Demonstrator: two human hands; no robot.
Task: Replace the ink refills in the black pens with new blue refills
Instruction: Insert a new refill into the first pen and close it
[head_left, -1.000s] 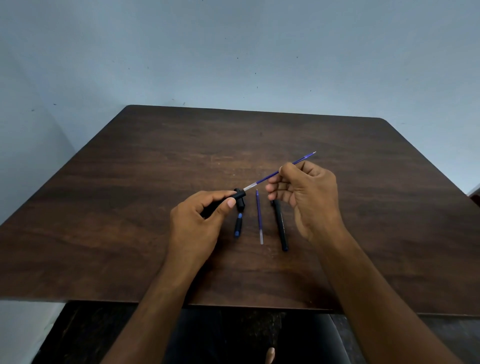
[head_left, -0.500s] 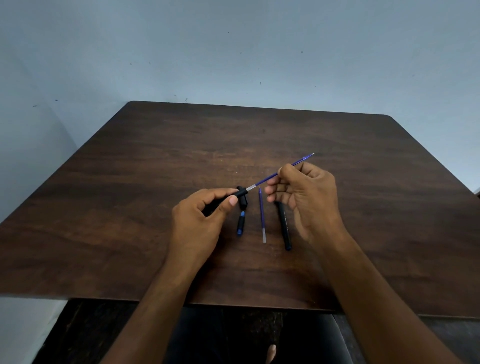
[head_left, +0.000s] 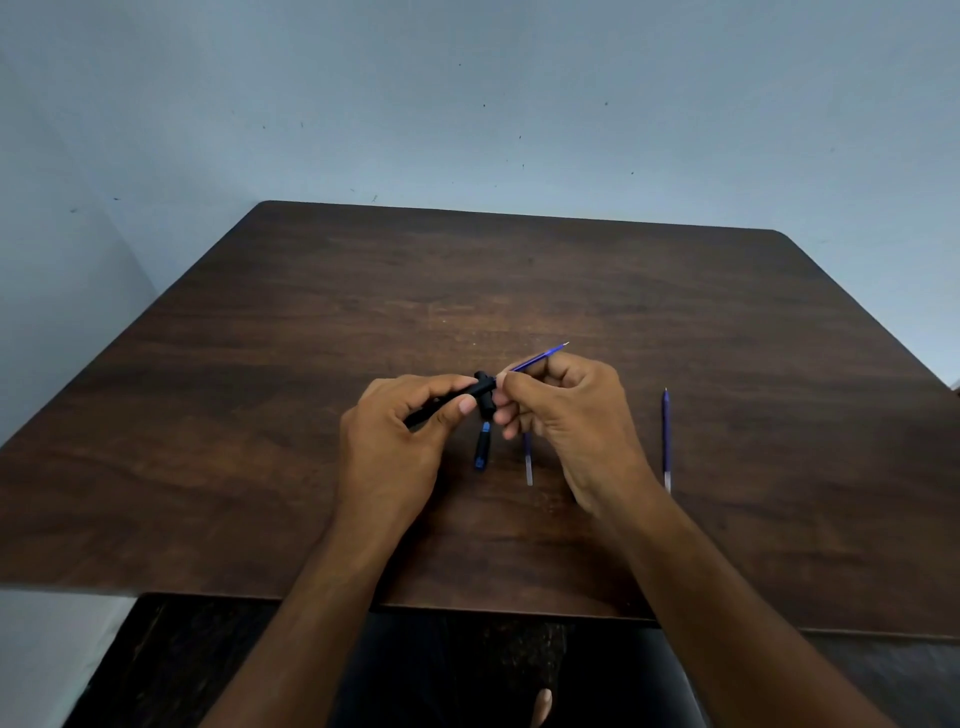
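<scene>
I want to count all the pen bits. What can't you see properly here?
Head view only:
- Black pen barrel: mostly wrapped by the left hand.
- Middle refill: upper part behind the right hand.
- Held refill: its join with the barrel is hidden by fingers.

Perhaps a plain home room: dark wooden table (head_left: 311, 395), scuffed pale-blue wall (head_left: 467, 104).

Dark brown wood-grain desk (head_left: 311, 415), pale blue-grey wall (head_left: 467, 104), black pen barrel (head_left: 480, 387), blue refills (head_left: 665, 436), black-and-blue cap (head_left: 482, 449).
</scene>
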